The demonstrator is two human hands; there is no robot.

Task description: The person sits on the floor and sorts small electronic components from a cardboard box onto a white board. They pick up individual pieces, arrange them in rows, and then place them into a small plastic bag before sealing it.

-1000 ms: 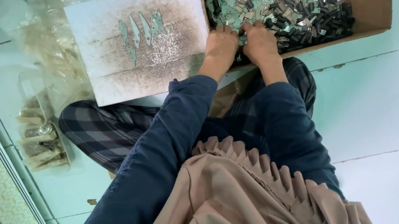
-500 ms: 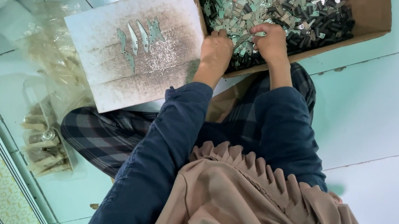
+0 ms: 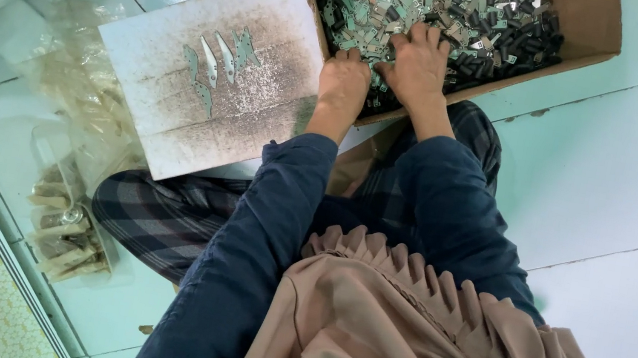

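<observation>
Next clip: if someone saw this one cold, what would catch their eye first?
Most likely the cardboard box at the top, heaped with small metal pieces, with the left hand and right hand pressed into the heap at its near edge. Beside it on the left lies a stained white board with a few flat metal blades lined up on it.

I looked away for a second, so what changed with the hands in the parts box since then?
Both hands shifted slightly within the brown cardboard box of small metal parts; left hand and right hand lie palm-down on the pile. The white board with four metal blades stayed put.
</observation>
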